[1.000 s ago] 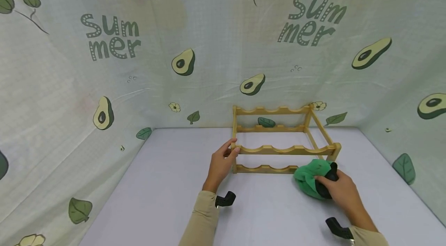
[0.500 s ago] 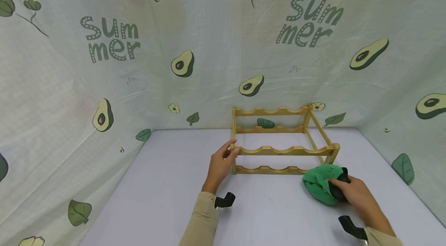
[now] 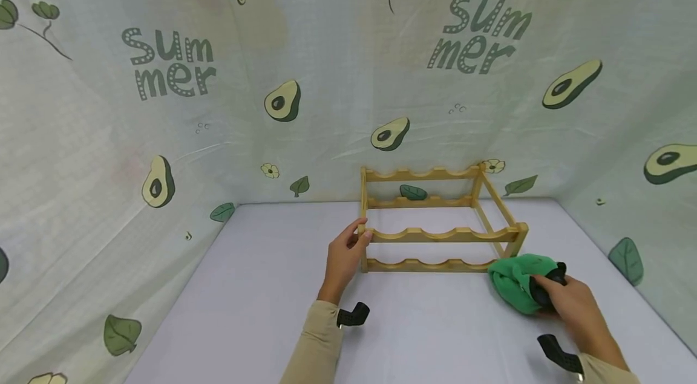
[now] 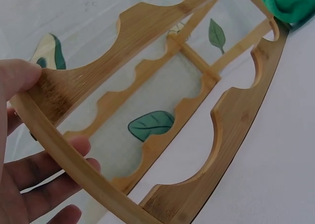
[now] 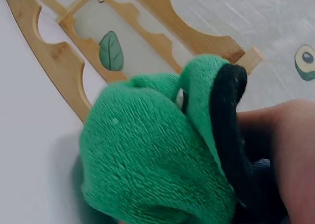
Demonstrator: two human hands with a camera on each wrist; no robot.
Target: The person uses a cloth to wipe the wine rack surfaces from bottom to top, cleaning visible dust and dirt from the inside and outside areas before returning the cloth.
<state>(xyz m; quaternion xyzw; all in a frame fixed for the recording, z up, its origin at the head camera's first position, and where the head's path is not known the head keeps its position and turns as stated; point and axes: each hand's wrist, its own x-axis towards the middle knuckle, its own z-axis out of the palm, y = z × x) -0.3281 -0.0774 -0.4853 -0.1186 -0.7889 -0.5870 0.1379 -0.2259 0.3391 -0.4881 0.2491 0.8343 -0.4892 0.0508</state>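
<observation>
A wooden wine rack (image 3: 441, 234) with scalloped rails stands on the white table, toward its far side. My left hand (image 3: 344, 259) holds the rack's front left corner. In the left wrist view the thumb (image 4: 19, 76) lies on the upper front rail, and the other fingers reach around the side post. My right hand (image 3: 579, 310) grips a bunched green terry cloth (image 3: 521, 282) by its black part (image 3: 547, 285), at the rack's front right corner. In the right wrist view the green cloth (image 5: 152, 150) fills the middle and overlaps the lower front rail.
A pale curtain (image 3: 327, 39) printed with avocados and leaves hangs behind and at both sides of the white table (image 3: 261, 287). Black camera mounts stick out from both wrists, the left mount (image 3: 354, 315) and the right mount (image 3: 561, 355).
My right hand has moved to the right with the green cloth, along the lower front rail to beside the rack's front right corner. The left hand keeps its hold on the rack.
</observation>
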